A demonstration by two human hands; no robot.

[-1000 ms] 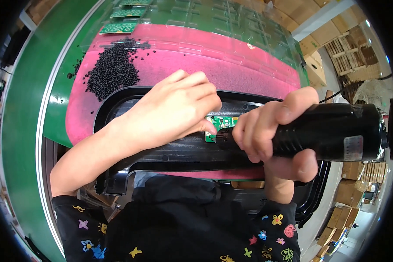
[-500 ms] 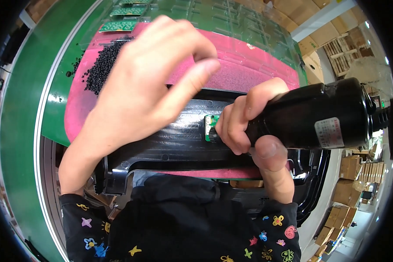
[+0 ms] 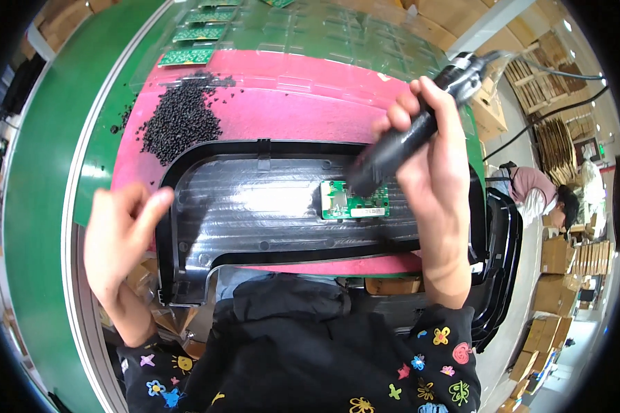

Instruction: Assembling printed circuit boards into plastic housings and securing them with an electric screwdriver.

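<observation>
My right hand [image 3: 437,165] is wrapped round a black electric screwdriver [image 3: 396,148], which is tilted with its lower end over a small green circuit board [image 3: 337,204]. That lower end is blurred, so whether it touches the board cannot be told. The board lies inside a long black plastic housing [image 3: 255,224] with raised edges. Beside the housing's left end, my left hand [image 3: 125,237] has its fingers curled and thumb drawn in against them; whatever they may hold is hidden. A heap of tiny black screws [image 3: 182,117] lies beyond the housing at the left.
A pink mat [image 3: 275,110] lies under the housing on the green bench [image 3: 31,227]. Clear plastic trays [image 3: 324,41] stand at the back, with green boards [image 3: 186,57] at their left. More black housings [image 3: 506,275] stack at the right. Another person [image 3: 534,189] bends over beyond.
My left hand has drawn back left and toward me from over the housing. The screwdriver has swung from nearly level to steeply tilted, raised in my right hand, uncovering more of the board.
</observation>
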